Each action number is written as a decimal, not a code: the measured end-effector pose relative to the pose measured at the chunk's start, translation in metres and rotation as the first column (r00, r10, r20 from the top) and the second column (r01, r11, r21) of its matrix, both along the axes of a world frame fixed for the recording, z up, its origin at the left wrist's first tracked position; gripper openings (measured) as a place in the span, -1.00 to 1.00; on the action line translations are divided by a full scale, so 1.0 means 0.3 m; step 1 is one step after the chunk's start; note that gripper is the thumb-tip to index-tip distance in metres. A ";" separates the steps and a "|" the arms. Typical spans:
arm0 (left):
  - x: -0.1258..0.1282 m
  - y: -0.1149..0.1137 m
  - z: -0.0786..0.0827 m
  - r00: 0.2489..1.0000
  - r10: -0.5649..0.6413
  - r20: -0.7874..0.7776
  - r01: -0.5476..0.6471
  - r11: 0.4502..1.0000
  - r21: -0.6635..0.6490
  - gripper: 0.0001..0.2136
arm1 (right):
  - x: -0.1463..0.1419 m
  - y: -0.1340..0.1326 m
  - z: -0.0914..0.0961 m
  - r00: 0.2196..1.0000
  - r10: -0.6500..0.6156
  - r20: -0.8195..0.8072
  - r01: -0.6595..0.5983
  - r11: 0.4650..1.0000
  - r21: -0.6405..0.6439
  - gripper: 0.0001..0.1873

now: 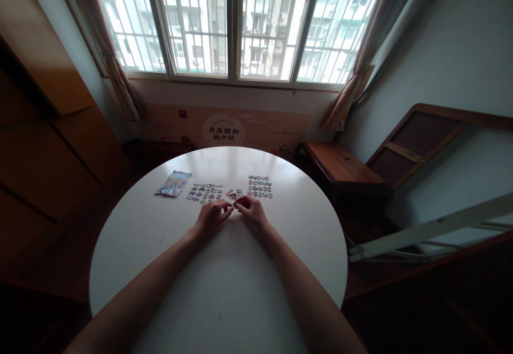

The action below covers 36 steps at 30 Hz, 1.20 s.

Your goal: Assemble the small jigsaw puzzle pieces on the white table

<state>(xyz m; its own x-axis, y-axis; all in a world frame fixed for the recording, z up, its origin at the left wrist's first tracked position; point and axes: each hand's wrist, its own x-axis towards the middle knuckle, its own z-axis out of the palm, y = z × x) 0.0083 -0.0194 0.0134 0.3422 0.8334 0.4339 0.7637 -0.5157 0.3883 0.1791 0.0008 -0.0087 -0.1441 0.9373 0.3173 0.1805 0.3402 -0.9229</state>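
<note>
My right hand [251, 210] pinches a small dark jigsaw puzzle piece [235, 204] between thumb and fingers. Close against it, my left hand [214, 214] is closed with thumb and fingertips together; whatever it may hold is too small to make out. Just beyond the fingertips lies a small heap of loose puzzle pieces [233, 193], partly covered by the hands. Left of the heap, puzzle pieces [205, 191] are spread in rows, apart from one another. To the right, another group of puzzle pieces [260, 185] forms neat rows.
A colourful printed packet [173, 183] lies at the far left of the round white table [160, 268]. Past the table's right edge stands a low wooden bench [340, 161], with a folded wooden frame [417, 135] against the wall. Windows and a banner [256, 124] are ahead.
</note>
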 end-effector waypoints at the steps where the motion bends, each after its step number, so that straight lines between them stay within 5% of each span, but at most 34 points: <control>1: 0.000 0.000 0.000 1.000 -0.008 -0.003 0.008 1.000 0.003 -0.82 | 0.000 0.000 0.000 1.000 0.000 0.000 0.000 1.000 -0.001 -0.84; 17: 0.000 -0.001 0.004 0.998 0.030 0.046 -0.029 0.999 -0.021 -0.82 | 0.001 0.012 -0.014 1.000 0.029 -0.006 -0.029 1.000 -0.002 -0.84; 36: -0.004 0.007 0.000 0.997 0.033 0.064 -0.031 0.999 -0.034 -0.83 | 0.001 -0.030 0.026 0.962 -0.104 0.251 0.046 0.973 0.228 -0.88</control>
<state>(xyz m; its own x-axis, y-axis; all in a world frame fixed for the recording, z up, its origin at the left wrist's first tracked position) 0.0070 -0.0172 0.0134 0.2869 0.8578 0.4265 0.7524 -0.4773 0.4539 0.1794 -0.0081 -0.0007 -0.1810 0.8605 0.4763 0.4368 0.5042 -0.7449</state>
